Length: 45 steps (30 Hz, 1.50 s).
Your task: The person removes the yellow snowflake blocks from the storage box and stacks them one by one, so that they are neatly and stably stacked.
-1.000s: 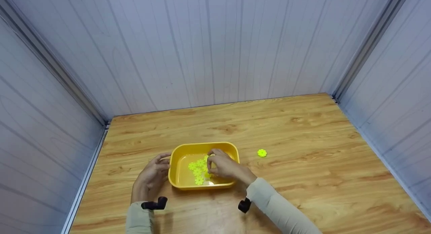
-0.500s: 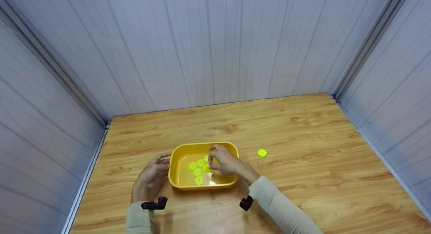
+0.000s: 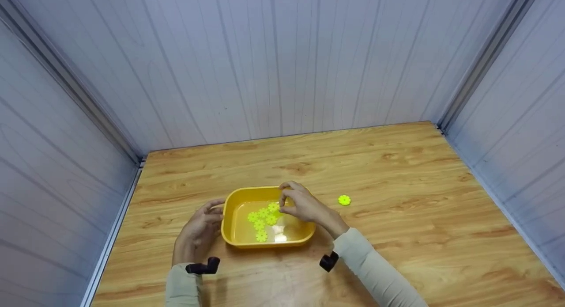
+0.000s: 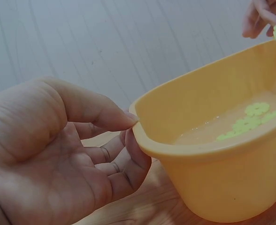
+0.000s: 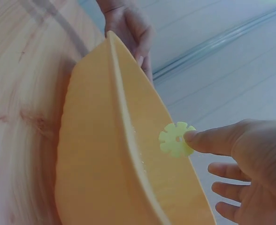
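My left hand pinches the left end of a yellow plastic tub, thumb on the rim and fingers curled below it on the outside. Several flat, bright yellow-green snowflake discs with notched edges lie on the tub's floor. Over the tub's right part is my right hand, pinching one such notched disc between thumb and forefinger, its small centre hole showing in the right wrist view. The other right fingers stand apart from the disc. Outside the tub, to its right, one more disc lies flat.
The tub stands on a wood-grain tabletop. A pale panelled wall runs along the back, with side walls at left and right. Each wrist carries a black camera mount.
My right hand has risen and moved back and right, lifting a disc away from those on the tub's floor. The left hand keeps its place on the tub.
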Each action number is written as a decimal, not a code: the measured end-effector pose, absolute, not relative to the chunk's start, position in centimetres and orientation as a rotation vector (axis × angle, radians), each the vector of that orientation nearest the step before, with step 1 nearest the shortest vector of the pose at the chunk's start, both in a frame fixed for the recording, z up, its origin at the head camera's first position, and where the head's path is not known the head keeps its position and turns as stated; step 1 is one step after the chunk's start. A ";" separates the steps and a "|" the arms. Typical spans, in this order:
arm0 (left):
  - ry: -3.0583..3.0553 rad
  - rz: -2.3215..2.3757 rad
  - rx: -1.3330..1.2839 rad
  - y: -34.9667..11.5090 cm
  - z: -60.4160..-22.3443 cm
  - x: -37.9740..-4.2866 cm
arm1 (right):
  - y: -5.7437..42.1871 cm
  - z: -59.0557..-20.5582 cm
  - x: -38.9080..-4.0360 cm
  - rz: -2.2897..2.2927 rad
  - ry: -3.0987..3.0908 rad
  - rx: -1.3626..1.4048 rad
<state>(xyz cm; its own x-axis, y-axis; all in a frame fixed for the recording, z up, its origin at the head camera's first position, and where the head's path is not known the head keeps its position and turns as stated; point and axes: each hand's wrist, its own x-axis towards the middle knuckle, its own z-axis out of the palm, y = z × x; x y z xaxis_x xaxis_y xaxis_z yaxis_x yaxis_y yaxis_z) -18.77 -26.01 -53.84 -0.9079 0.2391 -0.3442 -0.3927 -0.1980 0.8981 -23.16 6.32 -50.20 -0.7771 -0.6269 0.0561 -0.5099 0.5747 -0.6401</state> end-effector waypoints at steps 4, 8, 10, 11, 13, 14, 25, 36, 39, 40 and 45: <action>1.663 2.158 -0.190 -26.0 -53.9 -18.8 | 7.0 -49.9 -23.5 -1.029 2.627 -0.947; 1.649 2.171 -0.197 -26.0 -53.9 -18.8 | 7.9 -49.6 -23.9 -1.083 2.626 -0.926; 1.645 2.176 -0.189 -26.0 -53.9 -18.8 | 8.3 -49.4 -24.1 -1.106 2.629 -0.900; 1.646 2.178 -0.179 -26.0 -53.9 -18.8 | 8.5 -49.3 -24.2 -1.118 2.632 -0.890; 1.642 2.181 -0.164 -26.0 -53.9 -18.8 | 9.0 -49.2 -24.3 -1.138 2.639 -0.864; 1.645 2.179 -0.159 -26.0 -53.9 -18.8 | 9.2 -49.1 -24.4 -1.148 2.644 -0.855; 1.634 2.184 -0.182 -26.0 -54.0 -18.8 | 11.0 -49.3 -24.9 -1.271 2.627 -0.833; 1.659 2.164 -0.212 -26.0 -54.0 -18.9 | 13.0 -49.6 -24.9 -1.338 2.622 -0.807; 1.651 2.169 -0.197 -26.0 -54.0 -18.9 | 13.6 -49.7 -24.8 -1.340 2.627 -0.780; 1.644 2.171 -0.191 -26.0 -54.0 -18.9 | 13.8 -49.7 -24.8 -1.348 2.622 -0.771; 1.613 2.185 -0.173 -26.0 -54.0 -18.8 | 14.6 -49.8 -24.8 -1.356 2.630 -0.754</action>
